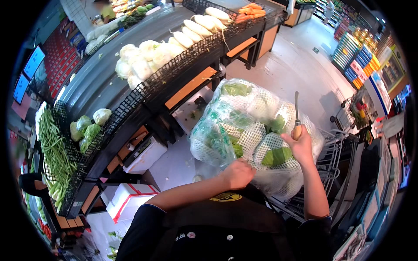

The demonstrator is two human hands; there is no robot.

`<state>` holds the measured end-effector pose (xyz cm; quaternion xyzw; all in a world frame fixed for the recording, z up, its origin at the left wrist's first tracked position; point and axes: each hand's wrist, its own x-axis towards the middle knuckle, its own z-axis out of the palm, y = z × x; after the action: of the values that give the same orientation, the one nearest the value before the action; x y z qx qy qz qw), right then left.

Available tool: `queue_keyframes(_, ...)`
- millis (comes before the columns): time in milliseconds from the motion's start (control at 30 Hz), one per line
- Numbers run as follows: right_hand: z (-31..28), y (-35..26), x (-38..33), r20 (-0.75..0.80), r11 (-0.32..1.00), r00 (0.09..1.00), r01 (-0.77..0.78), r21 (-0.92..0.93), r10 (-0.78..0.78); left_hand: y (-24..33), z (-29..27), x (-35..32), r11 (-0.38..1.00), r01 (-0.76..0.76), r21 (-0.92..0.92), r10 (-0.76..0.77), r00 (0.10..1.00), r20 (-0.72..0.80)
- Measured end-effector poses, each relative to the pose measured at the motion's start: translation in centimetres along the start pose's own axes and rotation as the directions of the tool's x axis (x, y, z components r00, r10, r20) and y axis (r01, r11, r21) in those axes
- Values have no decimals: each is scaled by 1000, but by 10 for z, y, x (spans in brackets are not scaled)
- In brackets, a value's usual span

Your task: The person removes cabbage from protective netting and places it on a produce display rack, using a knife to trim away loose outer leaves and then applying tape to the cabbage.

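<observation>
In front of me sits a large clear plastic bag point(220, 139) with green marking, packed with pale vegetables with green leaves point(278, 156) in white foam nets. My left hand point(238, 173) is closed at the bag's near edge, its fingers pinching the plastic. My right hand point(300, 148) is closed around the wooden handle of a knife point(297, 108). Its thin, slightly hooked blade points up and away from me, above the right side of the bag. The bag rests on or against a metal wire cart point(333, 158), whose base is mostly hidden.
A black display stand point(146, 98) runs along the left, holding white cauliflower-like heads point(143, 61), white radishes point(198, 27), carrots point(250, 11) and green beans point(56, 143). White foam boxes point(128, 198) are below it. Stacked goods point(355, 58) and a shopping cart point(348, 113) stand at right.
</observation>
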<state>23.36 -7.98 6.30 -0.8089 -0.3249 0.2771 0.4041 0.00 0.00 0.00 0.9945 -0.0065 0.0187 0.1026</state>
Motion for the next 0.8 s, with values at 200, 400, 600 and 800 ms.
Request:
queue_keyframes(200,76,-13,12,-166,847,918,247,-470,-360,-11,0,17,993,-118,15,115,986,124)
queue_keyframes(400,130,-37,80,-72,491,574,620,-612,-816,-74,5,6,999,23,-45,-19,996,88)
queue_keyframes(600,130,-84,142,182,123,408,617,-777,-895,-48,4,-20,994,-105,-8,100,966,-240)
queue_keyframes(800,132,-96,196,-92,520,727,390,-760,-680,-30,1,-57,984,-11,-178,-29,974,-223)
